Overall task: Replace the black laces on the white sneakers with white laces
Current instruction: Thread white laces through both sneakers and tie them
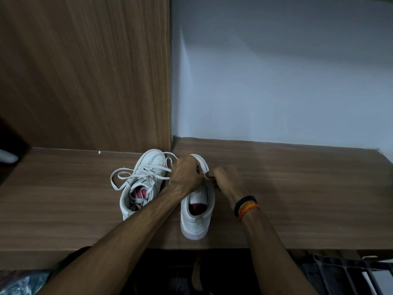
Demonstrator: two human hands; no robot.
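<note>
Both hands meet over the forepart of the right-hand white leather sneaker (pixel 196 207), at about one o'clock from the picture's centre bottom. The left hand (pixel 187 174) has its fingers curled down over the shoe's eyelet area, and the right hand (pixel 226 179) is curled just beside it at three o'clock; a small pale bit shows between their fingertips, most likely the tip of a white lace, but it is too small to be sure. So both hands seem to be pinching something at the eyelets, though exactly what cannot be told.

This sneaker stands heel toward the person, its red insole showing, and no lace is visible along its open throat; the hands hide the lower eyelets. At nine o'clock of it, touching or nearly so, stands the other white sneaker (pixel 142 184), already threaded with a flat white lace (pixel 119 177) whose loose ends loop out over the brown wood-grain shelf (pixel 297 188) toward nine o'clock, untied.

No black laces are in view. Judging by this, the first shoe is relaced but not tied, and the second is stripped and only at the start of threading. A black-and-orange thread band (pixel 246 206) circles the right wrist.
</note>
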